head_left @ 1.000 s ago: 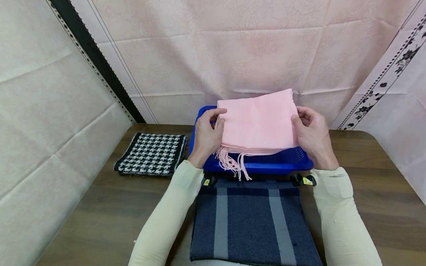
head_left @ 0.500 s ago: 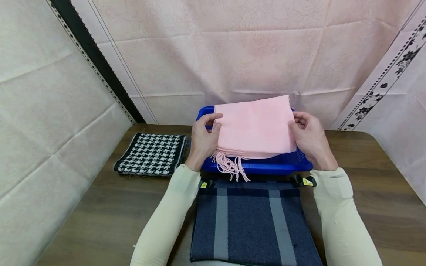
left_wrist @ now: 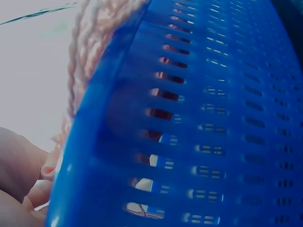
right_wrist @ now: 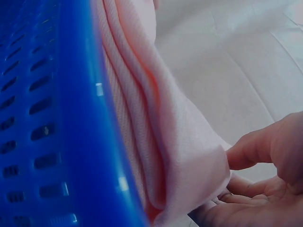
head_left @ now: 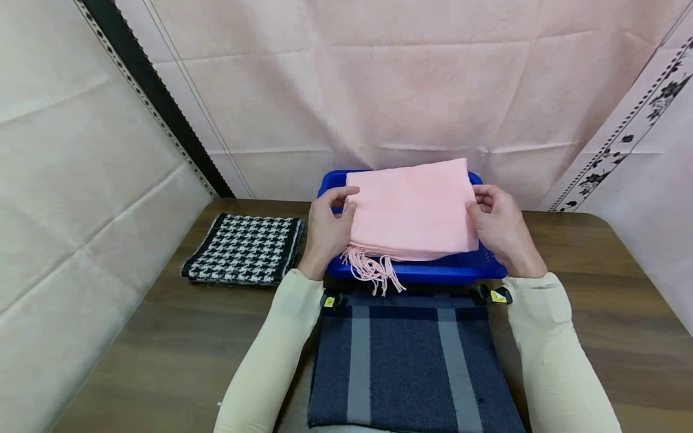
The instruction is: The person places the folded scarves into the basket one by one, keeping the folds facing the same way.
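A folded pink scarf [head_left: 408, 210] with a twisted fringe lies over the blue basket [head_left: 422, 275], its fringe hanging at the front left. At its left edge my left hand [head_left: 329, 227] pinches the cloth between thumb and fingers. My right hand [head_left: 503, 225] pinches the opposite edge. In the right wrist view, the scarf's stacked folds [right_wrist: 182, 142] show beside the basket's rim [right_wrist: 102, 113], with thumb and fingers [right_wrist: 258, 151] at the cloth's corner. Slotted basket wall [left_wrist: 189, 113] fills most of the left wrist view, and part of the left hand [left_wrist: 21, 170] shows beyond the rim.
A folded black-and-white houndstooth scarf [head_left: 246, 249] lies on the wooden table [head_left: 178, 355] to the left. In front of the basket, between my forearms, is a folded dark blue cloth [head_left: 406, 367] with grey stripes. Pale fabric [head_left: 422, 90] hangs behind the table.
Both hands have lowered the pink scarf slightly and shifted it a little to the left over the basket. Their pinch on its two edges has stayed the same.
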{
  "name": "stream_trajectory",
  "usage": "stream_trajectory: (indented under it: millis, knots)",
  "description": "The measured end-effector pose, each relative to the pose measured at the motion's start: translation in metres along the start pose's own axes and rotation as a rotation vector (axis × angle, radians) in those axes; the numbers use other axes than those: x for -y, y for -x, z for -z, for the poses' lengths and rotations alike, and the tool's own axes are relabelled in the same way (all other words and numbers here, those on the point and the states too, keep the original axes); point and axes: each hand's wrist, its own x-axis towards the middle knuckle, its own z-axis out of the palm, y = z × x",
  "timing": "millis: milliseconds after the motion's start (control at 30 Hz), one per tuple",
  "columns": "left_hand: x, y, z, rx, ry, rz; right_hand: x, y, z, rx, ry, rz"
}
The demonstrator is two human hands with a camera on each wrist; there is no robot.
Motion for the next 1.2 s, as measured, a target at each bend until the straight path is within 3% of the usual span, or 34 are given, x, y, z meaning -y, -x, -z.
stream_trajectory:
  millis: [400,867,1200]
  knots:
    - [-0.0051,-0.0006,-0.0005,0.001,0.015,-0.023,-0.0013,-0.0022,0.0012,0.007,0.048,0.003]
    - [-0.0010,0.0013,-0.0010,-0.007,-0.026,0.005,-0.0030,-0.0008,-0.0069,0.019,0.066,-0.011]
    - [0.0028,0.0004,-0.0069,-0.008,-0.008,-0.017,-0.0041,-0.0011,-0.0045,0.015,0.075,-0.025]
